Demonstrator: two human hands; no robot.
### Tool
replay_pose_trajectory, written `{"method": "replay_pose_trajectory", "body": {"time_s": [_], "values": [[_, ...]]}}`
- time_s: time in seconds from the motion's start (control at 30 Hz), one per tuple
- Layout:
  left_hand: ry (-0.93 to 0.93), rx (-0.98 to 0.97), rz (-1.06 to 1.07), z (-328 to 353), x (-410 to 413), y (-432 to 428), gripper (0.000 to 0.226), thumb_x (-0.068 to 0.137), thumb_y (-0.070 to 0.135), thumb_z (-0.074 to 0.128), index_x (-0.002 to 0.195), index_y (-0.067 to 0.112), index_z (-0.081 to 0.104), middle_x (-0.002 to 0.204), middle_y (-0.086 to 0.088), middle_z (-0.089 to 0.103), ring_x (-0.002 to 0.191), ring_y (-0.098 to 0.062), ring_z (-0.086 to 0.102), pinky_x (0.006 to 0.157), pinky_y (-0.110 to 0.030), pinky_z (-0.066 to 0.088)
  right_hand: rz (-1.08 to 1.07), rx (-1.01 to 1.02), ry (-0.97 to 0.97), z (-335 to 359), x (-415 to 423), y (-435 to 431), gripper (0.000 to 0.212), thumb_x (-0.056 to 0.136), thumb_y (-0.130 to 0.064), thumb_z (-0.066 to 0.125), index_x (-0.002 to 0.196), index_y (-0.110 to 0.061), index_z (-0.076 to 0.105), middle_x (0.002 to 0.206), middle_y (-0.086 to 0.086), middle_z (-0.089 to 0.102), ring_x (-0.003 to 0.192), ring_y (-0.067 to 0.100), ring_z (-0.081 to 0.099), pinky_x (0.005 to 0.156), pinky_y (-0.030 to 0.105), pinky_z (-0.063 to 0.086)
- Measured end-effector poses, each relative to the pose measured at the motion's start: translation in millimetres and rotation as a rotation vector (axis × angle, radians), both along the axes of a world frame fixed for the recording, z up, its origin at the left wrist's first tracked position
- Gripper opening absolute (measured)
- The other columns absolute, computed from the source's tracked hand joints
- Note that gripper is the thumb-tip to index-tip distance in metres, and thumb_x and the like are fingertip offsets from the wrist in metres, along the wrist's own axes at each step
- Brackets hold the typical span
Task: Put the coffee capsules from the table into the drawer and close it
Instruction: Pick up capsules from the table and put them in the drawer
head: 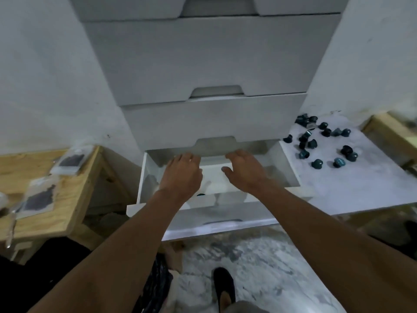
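An open white drawer (pixel 290 171) juts out from the bottom of a white drawer unit (pixel 203 64). Both my hands are inside it, palms down. My left hand (pixel 182 175) and my right hand (pixel 244 171) have loosely spread fingers and I see nothing held in them. Their fingertips reach toward the shadow under the drawer above. A dark capsule (pixel 200 195) peeks out beside my left wrist in the drawer. Several dark blue and teal coffee capsules (pixel 325 141) lie scattered on the white table (pixel 361 188) to the right.
A wooden table (pixel 67 199) with clear bags of dark stuff stands at the left. Another wooden piece (pixel 392 134) sits at the far right. The drawer above (pixel 203 123) is slightly pulled out. My foot (pixel 223 283) stands on the marbled floor below.
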State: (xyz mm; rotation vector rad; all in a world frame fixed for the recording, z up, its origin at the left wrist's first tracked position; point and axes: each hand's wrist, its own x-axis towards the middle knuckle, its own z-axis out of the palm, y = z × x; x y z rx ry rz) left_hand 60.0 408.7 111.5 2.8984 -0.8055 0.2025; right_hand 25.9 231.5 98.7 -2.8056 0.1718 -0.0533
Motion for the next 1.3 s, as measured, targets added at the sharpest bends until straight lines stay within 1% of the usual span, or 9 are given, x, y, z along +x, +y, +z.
{"method": "replay_pose_trajectory", "body": {"time_s": [0.13, 0.23, 0.37, 0.47, 0.6, 0.73, 0.87, 1.07, 1.3], "values": [[-0.209, -0.114, -0.135, 17, -35, -8, 0.037, 0.087, 0.019, 0.057, 0.120, 0.002, 0.054, 0.120, -0.019, 0.059, 0.108, -0.036, 0.056, 0.096, -0.044, 0.043, -0.083, -0.046, -0.133, 25, -58, -13, 0.041, 0.093, -0.034, 0.052, 0.125, -0.009, 0.051, 0.127, 0.014, 0.053, 0.118, 0.034, 0.048, 0.097, 0.044, 0.044], [-0.274, -0.143, -0.201, 27, -55, -24, 0.038, 0.085, 0.020, 0.059, 0.118, 0.002, 0.054, 0.116, -0.018, 0.060, 0.104, -0.035, 0.057, 0.094, -0.044, 0.044, -0.146, -0.075, -0.183, 41, -96, -30, 0.042, 0.094, -0.034, 0.050, 0.127, -0.009, 0.049, 0.129, 0.014, 0.052, 0.117, 0.034, 0.047, 0.097, 0.045, 0.044], [-0.301, -0.176, -0.288, 37, -76, -60, 0.038, 0.079, 0.016, 0.064, 0.113, 0.000, 0.057, 0.107, -0.019, 0.063, 0.095, -0.035, 0.060, 0.087, -0.042, 0.049, -0.231, -0.092, -0.215, 53, -137, -62, 0.046, 0.095, -0.034, 0.049, 0.134, -0.010, 0.045, 0.136, 0.014, 0.047, 0.125, 0.033, 0.042, 0.100, 0.043, 0.039], [-0.321, -0.196, -0.370, 42, -93, -94, 0.029, 0.077, 0.012, 0.065, 0.104, 0.000, 0.059, 0.097, -0.018, 0.063, 0.085, -0.034, 0.060, 0.077, -0.038, 0.051, -0.284, -0.092, -0.217, 55, -162, -93, 0.043, 0.094, -0.034, 0.051, 0.131, -0.011, 0.048, 0.133, 0.012, 0.050, 0.120, 0.033, 0.045, 0.097, 0.042, 0.042], [-0.283, -0.221, -0.450, 38, -112, -149, 0.036, 0.081, 0.014, 0.062, 0.113, 0.000, 0.056, 0.105, -0.020, 0.063, 0.091, -0.036, 0.059, 0.082, -0.041, 0.050, -0.346, -0.081, -0.205, 51, -191, -144, 0.041, 0.094, -0.033, 0.052, 0.128, -0.012, 0.050, 0.128, 0.011, 0.052, 0.119, 0.032, 0.048, 0.093, 0.041, 0.044], [-0.278, -0.204, -0.508, 26, -127, -217, 0.043, 0.076, 0.013, 0.069, 0.115, 0.000, 0.057, 0.107, -0.018, 0.065, 0.094, -0.034, 0.062, 0.083, -0.039, 0.052, -0.383, -0.094, -0.185, 42, -212, -209, 0.043, 0.094, -0.035, 0.051, 0.132, -0.013, 0.048, 0.135, 0.010, 0.049, 0.123, 0.030, 0.045, 0.096, 0.040, 0.043], [-0.251, -0.214, -0.494, 13, -137, -290, 0.044, 0.078, 0.014, 0.067, 0.118, -0.001, 0.057, 0.111, -0.018, 0.064, 0.100, -0.033, 0.062, 0.089, -0.039, 0.050, -0.376, -0.088, -0.143, 31, -221, -279, 0.049, 0.095, -0.036, 0.050, 0.138, -0.014, 0.041, 0.141, 0.011, 0.044, 0.127, 0.030, 0.043, 0.100, 0.040, 0.041], [-0.207, -0.166, -0.353, -8, -141, -364, 0.045, 0.081, 0.021, 0.065, 0.120, 0.000, 0.057, 0.116, -0.018, 0.064, 0.106, -0.032, 0.061, 0.093, -0.043, 0.048, -0.269, -0.104, -0.079, 19, -211, -361, 0.050, 0.096, -0.037, 0.046, 0.139, -0.014, 0.040, 0.144, 0.008, 0.042, 0.130, 0.028, 0.041, 0.102, 0.040, 0.040], [-0.182, -0.079, -0.319, -34, -102, -407, 0.031, 0.079, 0.020, 0.068, 0.104, 0.003, 0.063, 0.102, -0.016, 0.067, 0.093, -0.031, 0.064, 0.086, -0.038, 0.052, -0.109, -0.112, -0.043, -13, -154, -408, 0.044, 0.095, -0.034, 0.049, 0.135, -0.015, 0.046, 0.144, 0.007, 0.044, 0.131, 0.027, 0.041, 0.102, 0.039, 0.041]]}}
